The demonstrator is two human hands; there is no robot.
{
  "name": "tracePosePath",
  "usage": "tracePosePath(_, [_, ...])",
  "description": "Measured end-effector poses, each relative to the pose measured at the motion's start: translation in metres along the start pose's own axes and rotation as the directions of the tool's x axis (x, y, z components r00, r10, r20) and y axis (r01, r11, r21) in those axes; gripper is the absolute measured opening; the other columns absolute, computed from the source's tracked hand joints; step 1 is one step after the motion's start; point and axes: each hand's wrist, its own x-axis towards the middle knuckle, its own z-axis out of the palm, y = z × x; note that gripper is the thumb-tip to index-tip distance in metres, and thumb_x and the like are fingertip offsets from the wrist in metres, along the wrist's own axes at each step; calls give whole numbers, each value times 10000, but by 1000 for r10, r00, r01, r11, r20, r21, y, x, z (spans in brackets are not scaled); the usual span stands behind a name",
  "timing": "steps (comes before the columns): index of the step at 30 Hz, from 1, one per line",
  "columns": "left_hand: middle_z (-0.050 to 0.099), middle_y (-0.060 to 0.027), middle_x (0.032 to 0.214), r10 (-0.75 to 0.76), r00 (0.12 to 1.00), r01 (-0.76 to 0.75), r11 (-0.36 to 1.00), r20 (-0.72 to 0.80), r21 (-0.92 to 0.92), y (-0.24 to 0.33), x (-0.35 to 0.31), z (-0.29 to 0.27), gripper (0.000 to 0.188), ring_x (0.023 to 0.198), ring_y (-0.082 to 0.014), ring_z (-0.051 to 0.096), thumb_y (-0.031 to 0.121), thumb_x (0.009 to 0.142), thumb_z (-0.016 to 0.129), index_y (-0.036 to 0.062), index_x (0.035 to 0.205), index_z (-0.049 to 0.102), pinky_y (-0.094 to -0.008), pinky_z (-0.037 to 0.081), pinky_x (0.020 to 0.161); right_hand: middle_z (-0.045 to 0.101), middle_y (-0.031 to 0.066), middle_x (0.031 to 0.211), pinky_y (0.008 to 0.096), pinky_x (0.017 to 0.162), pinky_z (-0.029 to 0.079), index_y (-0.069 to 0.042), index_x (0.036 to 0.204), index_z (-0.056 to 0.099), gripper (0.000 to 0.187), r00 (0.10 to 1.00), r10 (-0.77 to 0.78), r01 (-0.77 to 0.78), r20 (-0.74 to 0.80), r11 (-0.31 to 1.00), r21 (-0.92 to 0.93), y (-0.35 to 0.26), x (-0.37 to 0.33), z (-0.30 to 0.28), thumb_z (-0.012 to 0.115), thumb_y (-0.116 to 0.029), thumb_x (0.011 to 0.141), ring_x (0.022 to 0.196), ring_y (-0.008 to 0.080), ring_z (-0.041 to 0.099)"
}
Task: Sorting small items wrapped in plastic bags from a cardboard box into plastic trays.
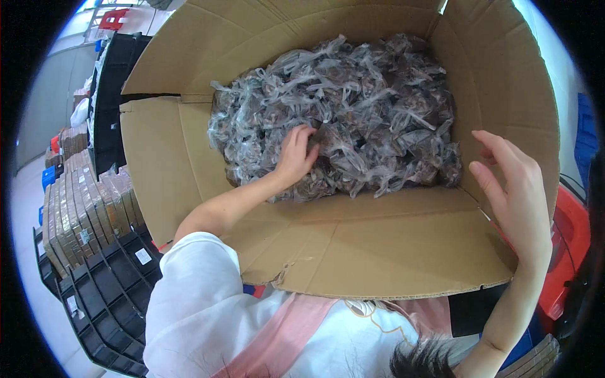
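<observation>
A large open cardboard box [378, 242] stands in front of me, its flaps spread. Inside it lies a thick layer of knotted clear plastic bags [378, 120] with dark contents that I cannot make out. My left hand [296, 154] reaches over the near flap into the box. Its fingers are curled around part of a bag near the middle of the pile, with the thumb a little apart. Over the box's right side hangs my right hand [513, 183], fingers and thumb apart, holding nothing.
To the left, flat bundled cardboard [94, 214] is stacked beside a black plastic crate [107, 290]. Another black crate [116, 94] stands farther back. A red plastic container [570, 246] sits past the box's right side, with a blue item [586, 132] behind.
</observation>
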Motion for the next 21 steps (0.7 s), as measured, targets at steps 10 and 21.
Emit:
tracePosePath(10, [213, -272, 1430, 41, 942, -161, 926, 333, 340, 30, -11, 11, 620, 1319, -408, 251, 383, 836, 596, 197, 1376, 354, -615, 174, 1038, 608, 200, 906, 419, 738, 451, 7, 1057, 568, 294, 999, -32, 31, -6, 999, -17, 0, -2, 3, 627, -99, 789, 844, 382, 578])
tracePosePath(21, [147, -208, 1488, 193, 972, -226, 928, 136, 296, 3, 76, -12, 621, 1373, -398, 140, 379, 894, 514, 116, 1410, 291, -509, 198, 1082, 611, 199, 885, 410, 721, 456, 8, 1059, 567, 300, 999, 5, -4, 39, 1000, -20, -4, -5, 0, 631, -84, 780, 812, 368, 582])
